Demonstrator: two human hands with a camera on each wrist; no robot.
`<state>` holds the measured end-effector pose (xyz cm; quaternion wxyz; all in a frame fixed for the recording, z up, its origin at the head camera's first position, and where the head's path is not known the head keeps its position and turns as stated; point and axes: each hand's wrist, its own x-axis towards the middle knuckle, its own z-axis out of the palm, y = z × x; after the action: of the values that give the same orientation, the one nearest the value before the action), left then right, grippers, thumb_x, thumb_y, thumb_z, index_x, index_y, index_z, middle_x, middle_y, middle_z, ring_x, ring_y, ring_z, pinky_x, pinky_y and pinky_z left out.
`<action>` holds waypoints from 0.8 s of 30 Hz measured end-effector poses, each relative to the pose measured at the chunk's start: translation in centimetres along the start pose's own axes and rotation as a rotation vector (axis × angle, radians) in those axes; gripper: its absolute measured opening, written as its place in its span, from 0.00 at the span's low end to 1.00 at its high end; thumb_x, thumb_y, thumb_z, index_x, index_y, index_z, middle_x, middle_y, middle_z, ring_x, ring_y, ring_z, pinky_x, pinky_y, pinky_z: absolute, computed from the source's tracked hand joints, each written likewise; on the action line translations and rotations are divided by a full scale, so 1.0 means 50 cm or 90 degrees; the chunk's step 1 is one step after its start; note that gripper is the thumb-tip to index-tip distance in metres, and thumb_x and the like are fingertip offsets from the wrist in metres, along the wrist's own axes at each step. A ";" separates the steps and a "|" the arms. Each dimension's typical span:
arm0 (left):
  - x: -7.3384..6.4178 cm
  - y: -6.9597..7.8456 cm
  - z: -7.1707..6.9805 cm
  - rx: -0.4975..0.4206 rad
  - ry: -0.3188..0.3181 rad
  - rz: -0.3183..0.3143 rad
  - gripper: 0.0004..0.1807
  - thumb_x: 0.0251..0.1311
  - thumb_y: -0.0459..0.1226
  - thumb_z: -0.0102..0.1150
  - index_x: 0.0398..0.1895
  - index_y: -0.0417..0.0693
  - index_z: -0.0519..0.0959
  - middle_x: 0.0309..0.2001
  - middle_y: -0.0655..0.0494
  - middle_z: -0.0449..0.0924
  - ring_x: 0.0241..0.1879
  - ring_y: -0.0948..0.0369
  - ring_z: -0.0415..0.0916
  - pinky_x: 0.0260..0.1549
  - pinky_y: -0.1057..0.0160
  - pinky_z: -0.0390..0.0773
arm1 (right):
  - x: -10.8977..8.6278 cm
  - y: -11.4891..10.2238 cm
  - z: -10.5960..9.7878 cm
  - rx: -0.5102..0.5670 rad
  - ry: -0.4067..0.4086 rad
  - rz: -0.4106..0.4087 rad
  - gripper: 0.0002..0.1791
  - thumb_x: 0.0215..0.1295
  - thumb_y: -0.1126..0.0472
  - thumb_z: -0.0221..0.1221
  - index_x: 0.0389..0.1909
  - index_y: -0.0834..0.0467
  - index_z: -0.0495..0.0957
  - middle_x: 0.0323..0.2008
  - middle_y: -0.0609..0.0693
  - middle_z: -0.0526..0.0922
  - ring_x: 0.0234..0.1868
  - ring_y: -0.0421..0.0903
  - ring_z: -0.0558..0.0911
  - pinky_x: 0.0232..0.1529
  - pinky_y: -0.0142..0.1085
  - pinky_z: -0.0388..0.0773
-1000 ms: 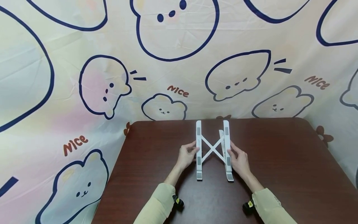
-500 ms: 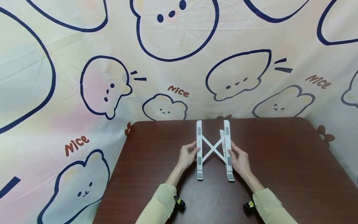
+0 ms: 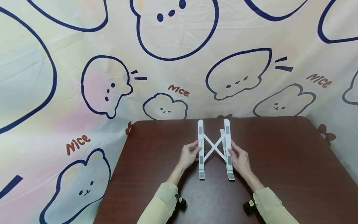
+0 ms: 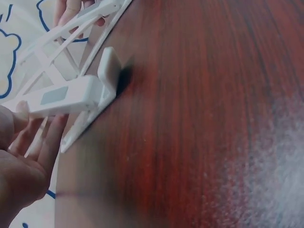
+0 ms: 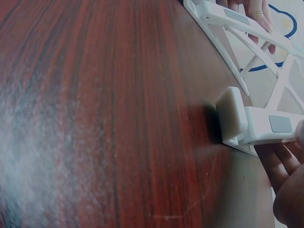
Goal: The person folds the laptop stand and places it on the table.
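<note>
White folding laptop stand [image 3: 214,147] with X-shaped braces stands toward the far edge of a dark wood-grained surface [image 3: 282,165] in the head view. At its left, the left hand [image 3: 189,155] grips the left rail; opposite, the right hand [image 3: 240,159] grips the right rail. Pale green sleeves [image 3: 160,203] reach in from the near side, before a cartoon-printed cloth [image 3: 193,74].

The left wrist view shows the left thumb on top of its rail, fingers underneath, near a grey pad [image 4: 54,95].

In the right wrist view, an upturned lip [image 5: 231,114] ends the rail; the right fingers lie beneath it.
</note>
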<state>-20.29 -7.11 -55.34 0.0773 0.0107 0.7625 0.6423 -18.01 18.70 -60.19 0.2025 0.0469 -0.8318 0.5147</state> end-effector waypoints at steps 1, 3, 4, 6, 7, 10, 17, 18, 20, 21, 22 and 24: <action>0.001 -0.001 0.001 -0.004 -0.008 0.004 0.26 0.78 0.31 0.63 0.77 0.38 0.76 0.55 0.31 0.90 0.49 0.43 0.93 0.36 0.56 0.94 | 0.000 0.011 0.003 0.005 0.007 -0.006 0.25 0.79 0.58 0.66 0.74 0.53 0.81 0.39 0.64 0.90 0.21 0.33 0.72 0.24 0.30 0.66; 0.002 -0.001 0.003 -0.009 -0.019 0.003 0.27 0.79 0.31 0.62 0.78 0.38 0.75 0.56 0.31 0.90 0.50 0.41 0.93 0.36 0.57 0.94 | 0.001 0.027 0.005 0.013 0.010 -0.013 0.25 0.79 0.56 0.66 0.74 0.50 0.81 0.36 0.62 0.90 0.21 0.33 0.71 0.23 0.30 0.66; 0.003 -0.001 0.004 -0.008 -0.021 0.003 0.27 0.79 0.30 0.62 0.78 0.38 0.75 0.56 0.31 0.90 0.50 0.41 0.93 0.36 0.57 0.94 | 0.002 0.040 0.008 0.010 0.010 -0.007 0.25 0.79 0.55 0.66 0.74 0.49 0.81 0.35 0.61 0.90 0.21 0.32 0.71 0.23 0.29 0.66; 0.003 0.001 0.008 -0.006 -0.025 0.005 0.27 0.79 0.30 0.62 0.78 0.38 0.74 0.56 0.31 0.90 0.50 0.42 0.93 0.35 0.58 0.94 | 0.002 0.060 0.012 -0.010 0.004 0.011 0.26 0.79 0.56 0.66 0.75 0.48 0.80 0.34 0.60 0.89 0.21 0.31 0.72 0.24 0.29 0.67; 0.003 0.002 0.011 -0.004 -0.025 0.007 0.27 0.79 0.30 0.62 0.78 0.38 0.74 0.56 0.31 0.90 0.49 0.43 0.93 0.35 0.58 0.94 | 0.003 0.074 0.015 -0.016 0.001 0.021 0.26 0.79 0.57 0.66 0.76 0.47 0.80 0.34 0.59 0.89 0.21 0.31 0.71 0.24 0.29 0.68; 0.004 0.008 0.020 0.007 -0.025 0.008 0.27 0.79 0.30 0.62 0.78 0.38 0.75 0.56 0.32 0.90 0.47 0.48 0.93 0.35 0.58 0.94 | 0.005 0.094 0.018 -0.017 -0.012 0.021 0.28 0.80 0.56 0.66 0.77 0.46 0.78 0.38 0.57 0.91 0.21 0.32 0.71 0.23 0.29 0.68; 0.007 0.014 0.036 0.013 -0.024 0.001 0.27 0.79 0.31 0.62 0.78 0.41 0.75 0.56 0.33 0.90 0.43 0.58 0.89 0.34 0.59 0.94 | 0.007 0.099 0.019 -0.053 -0.012 0.010 0.29 0.78 0.61 0.67 0.78 0.48 0.77 0.55 0.63 0.92 0.22 0.34 0.71 0.30 0.28 0.71; 0.007 0.014 0.037 0.014 -0.024 0.003 0.27 0.79 0.31 0.62 0.78 0.40 0.75 0.56 0.34 0.91 0.42 0.59 0.89 0.34 0.59 0.94 | 0.007 0.100 0.019 -0.058 -0.012 0.008 0.30 0.78 0.61 0.67 0.78 0.48 0.77 0.55 0.64 0.91 0.22 0.34 0.70 0.31 0.28 0.71; 0.007 0.014 0.040 0.018 -0.025 0.010 0.27 0.79 0.31 0.63 0.77 0.39 0.75 0.55 0.33 0.91 0.41 0.59 0.89 0.34 0.57 0.94 | 0.008 0.102 0.020 -0.062 -0.009 0.006 0.30 0.78 0.62 0.67 0.78 0.48 0.77 0.53 0.64 0.92 0.21 0.34 0.69 0.32 0.28 0.71; 0.007 0.013 0.041 0.019 -0.025 0.011 0.27 0.79 0.31 0.63 0.77 0.39 0.75 0.55 0.33 0.91 0.40 0.60 0.88 0.35 0.56 0.94 | 0.009 0.104 0.020 -0.061 -0.008 0.006 0.30 0.78 0.62 0.67 0.77 0.48 0.78 0.52 0.64 0.92 0.20 0.34 0.68 0.31 0.28 0.71; 0.007 0.013 0.043 0.021 -0.024 0.012 0.27 0.78 0.31 0.63 0.77 0.39 0.75 0.55 0.33 0.91 0.40 0.60 0.88 0.35 0.55 0.94 | 0.010 0.105 0.020 -0.059 -0.007 0.005 0.30 0.77 0.62 0.67 0.77 0.48 0.78 0.51 0.64 0.92 0.19 0.34 0.68 0.30 0.29 0.70; 0.008 0.012 0.045 0.025 -0.023 0.013 0.27 0.78 0.31 0.63 0.77 0.39 0.75 0.55 0.33 0.91 0.40 0.60 0.88 0.35 0.53 0.94 | 0.011 0.109 0.020 -0.051 -0.006 0.010 0.29 0.77 0.62 0.68 0.77 0.47 0.78 0.48 0.63 0.93 0.18 0.34 0.67 0.27 0.29 0.70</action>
<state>-20.46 -4.76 -55.18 0.0845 0.0317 0.7733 0.6275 -20.34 20.43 -64.95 0.1965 0.0347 -0.8530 0.4823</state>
